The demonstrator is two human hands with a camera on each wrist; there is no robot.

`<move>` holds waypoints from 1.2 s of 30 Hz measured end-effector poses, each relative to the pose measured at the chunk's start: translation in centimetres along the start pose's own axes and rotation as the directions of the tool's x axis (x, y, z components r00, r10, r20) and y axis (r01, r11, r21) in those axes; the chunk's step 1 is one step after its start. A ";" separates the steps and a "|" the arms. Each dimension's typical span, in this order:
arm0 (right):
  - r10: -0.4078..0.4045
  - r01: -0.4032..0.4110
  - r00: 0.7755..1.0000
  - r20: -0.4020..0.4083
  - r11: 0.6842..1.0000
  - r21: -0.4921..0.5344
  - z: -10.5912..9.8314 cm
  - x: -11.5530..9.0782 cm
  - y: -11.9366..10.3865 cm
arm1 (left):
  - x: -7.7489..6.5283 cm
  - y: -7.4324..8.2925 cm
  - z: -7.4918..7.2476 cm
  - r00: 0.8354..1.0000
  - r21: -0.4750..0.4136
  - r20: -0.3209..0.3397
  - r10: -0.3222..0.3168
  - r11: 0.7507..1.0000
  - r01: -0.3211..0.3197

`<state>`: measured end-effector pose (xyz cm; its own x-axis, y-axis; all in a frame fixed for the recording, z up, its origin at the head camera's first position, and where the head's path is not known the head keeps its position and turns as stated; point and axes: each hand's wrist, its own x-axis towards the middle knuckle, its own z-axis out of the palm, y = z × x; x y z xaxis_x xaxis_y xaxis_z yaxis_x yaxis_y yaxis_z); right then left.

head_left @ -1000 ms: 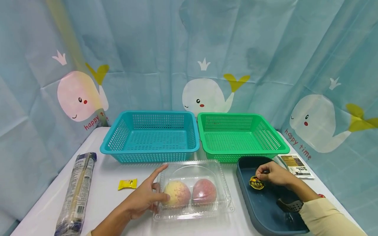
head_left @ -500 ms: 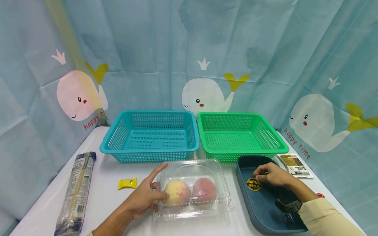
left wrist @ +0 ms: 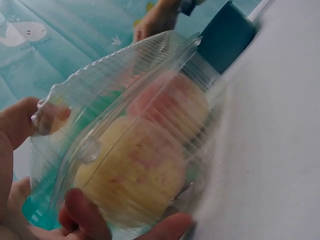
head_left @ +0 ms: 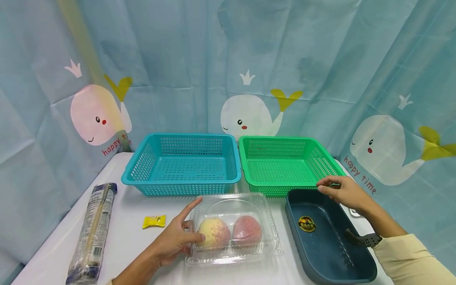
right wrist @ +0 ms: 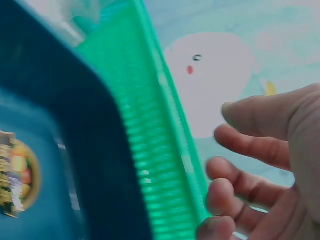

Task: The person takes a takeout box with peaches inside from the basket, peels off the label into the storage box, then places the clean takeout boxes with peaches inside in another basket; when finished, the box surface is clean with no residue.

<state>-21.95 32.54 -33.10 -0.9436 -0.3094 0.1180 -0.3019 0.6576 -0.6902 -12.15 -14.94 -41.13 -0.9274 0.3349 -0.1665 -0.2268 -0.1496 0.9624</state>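
My left hand (head_left: 174,237) grips the left side of a clear plastic clamshell box (head_left: 233,206), index finger stretched along its edge. Inside the box sit two peaches, a yellowish peach (head_left: 214,232) at left and a pinker peach (head_left: 247,229) at right. A dark blue tray (head_left: 331,253) stands to the right of the box. On its floor lies a round black-and-gold label (head_left: 306,224) with fruit pictures. Over the tray's far right corner hovers my right hand (head_left: 343,192), fingers loosely bent. The right wrist view shows nothing between its thumb and fingers (right wrist: 255,117).
Behind stand a blue basket (head_left: 189,168) and a green basket (head_left: 290,170), side by side. A small yellow packet (head_left: 154,221) and a long clear-wrapped package (head_left: 90,233) lie on the left. A flat packet (head_left: 354,212) is mostly hidden behind my right arm.
My right hand has moved from beside the label up and away to the tray's far right corner. The label stays on the tray floor. The left hand and the box have kept their place.
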 end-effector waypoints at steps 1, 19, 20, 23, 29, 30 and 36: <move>-0.020 0.020 0.999 -0.032 1.000 -0.007 -0.4 0.1 -0.1 | 0.0 0.0 0.1 1.000 0.010 -0.017 -0.001 1.000 0.002; -0.018 -0.035 0.964 -0.265 0.980 -0.193 -3.2 2.7 3.1 | -0.6 0.0 0.4 0.999 0.130 -0.044 0.030 0.991 -0.024; -0.006 -0.045 0.964 -0.265 0.982 -0.185 -3.1 2.7 3.4 | -0.6 0.0 0.4 0.999 0.129 -0.038 0.036 0.991 -0.030; 0.034 -0.077 0.963 -0.269 0.985 -0.154 -2.9 2.9 4.3 | -0.7 -0.2 0.3 0.998 0.122 -0.030 0.050 0.991 -0.046; 0.068 -0.117 0.971 -0.231 0.972 -0.203 -2.9 3.1 5.8 | -0.7 -0.4 0.4 0.998 0.112 -0.039 0.058 0.992 -0.053; 0.069 -0.116 0.974 -0.215 0.969 -0.217 -3.0 3.1 6.0 | -0.7 -0.5 0.4 0.997 0.109 -0.042 0.058 0.993 -0.053; 0.092 -0.121 0.989 -0.115 0.953 -0.279 -3.2 2.7 6.8 | -0.8 -0.4 0.5 0.997 0.092 -0.058 0.054 0.995 -0.049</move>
<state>-26.98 38.33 -35.19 -0.9768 -0.1664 0.1349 -0.2110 0.8554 -0.4730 -11.23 -14.68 -41.27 -0.9540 0.2719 -0.1264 -0.1531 -0.0793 0.9850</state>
